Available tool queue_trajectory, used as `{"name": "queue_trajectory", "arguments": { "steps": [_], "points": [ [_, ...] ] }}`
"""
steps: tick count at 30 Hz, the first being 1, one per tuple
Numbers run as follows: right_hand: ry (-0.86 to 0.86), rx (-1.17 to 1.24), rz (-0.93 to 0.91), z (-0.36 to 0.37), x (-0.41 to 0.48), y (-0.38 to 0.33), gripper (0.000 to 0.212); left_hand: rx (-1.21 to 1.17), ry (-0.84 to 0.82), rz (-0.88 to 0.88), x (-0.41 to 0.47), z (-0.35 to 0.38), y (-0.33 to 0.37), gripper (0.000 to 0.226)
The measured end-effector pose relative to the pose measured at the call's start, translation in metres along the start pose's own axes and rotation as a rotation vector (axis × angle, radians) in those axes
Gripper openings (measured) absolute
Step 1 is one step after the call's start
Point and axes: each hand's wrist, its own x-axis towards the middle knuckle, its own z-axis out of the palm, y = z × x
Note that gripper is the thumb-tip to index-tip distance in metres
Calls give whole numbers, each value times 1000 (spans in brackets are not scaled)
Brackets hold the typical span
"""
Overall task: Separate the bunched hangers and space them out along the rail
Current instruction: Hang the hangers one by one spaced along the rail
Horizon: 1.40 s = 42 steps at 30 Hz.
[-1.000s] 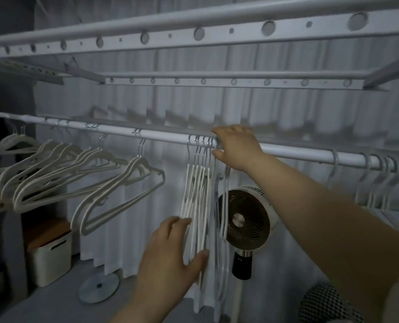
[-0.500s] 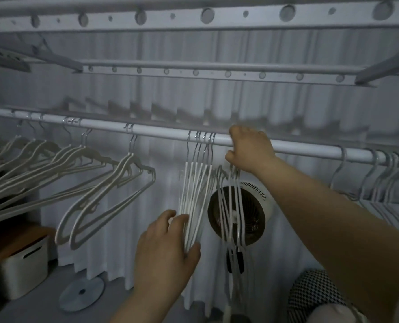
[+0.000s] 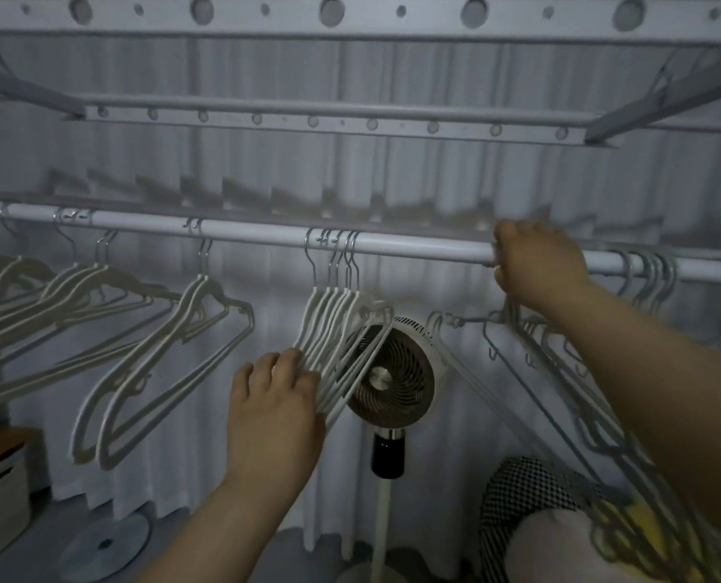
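At the middle of the long white round metal rail (image 3: 413, 247), the likeliest trouble is tangling. The tight bunch of slim white hangers with wire hooks (image 3: 335, 317) has its hooks touching and its arms nested, so a pull on one arm would probably drag its neighbours along or twist a hook off the bar. A second cluster of thin hangers (image 3: 560, 372) hangs tilted and splayed under the right forearm, and a sideways tug there could lock its notched arms together or drop one. The left hand (image 3: 272, 408) grips the lower arms of the middle bunch from the left, fingers curled round them, well below the hooks and in front of a round white pedestal fan (image 3: 392, 374). The right hand (image 3: 537, 269) is up at the rail, well to the right of that bunch, fingers curled over the bar where the second cluster's hooks sit. Whether it pinches the hooks alone or the bar too cannot be told. Farther left, spaced white hangers (image 3: 161, 351) hang apart, and at the far right more wire hooks (image 3: 651, 269) crowd together near the right wrist.
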Motion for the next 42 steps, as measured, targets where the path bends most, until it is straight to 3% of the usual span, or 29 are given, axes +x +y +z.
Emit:
{"name": "queue_trajectory", "arguments": {
  "steps": [4,11,16,18,21,29,33,37,42],
  "points": [
    [26,7,63,6,-7,28,35,34,56,-8,0,10,0,30],
    [60,64,-133,14,-2,18,44,3,112,-3,7,-1,11,15],
    [103,113,-175,17,2,22,37,-99,-67,-36,13,-14,21,7],
    [128,125,-201,20,5,26,35,-129,-249,-163,16,-21,30,7],
    [164,150,-208,27,6,28,34,-225,-357,-247,14,-14,32,9],
    [261,171,-224,44,9,22,47,-362,-326,-327,14,-2,35,8],
    [182,216,-196,36,2,11,52,-369,-286,-317,15,0,43,15],
    [250,106,-239,48,-8,-1,72,-347,-312,-325,15,-1,53,21],
    [236,20,-284,53,-27,-11,73,-352,-311,-353,16,-1,59,24]
  ]
}}
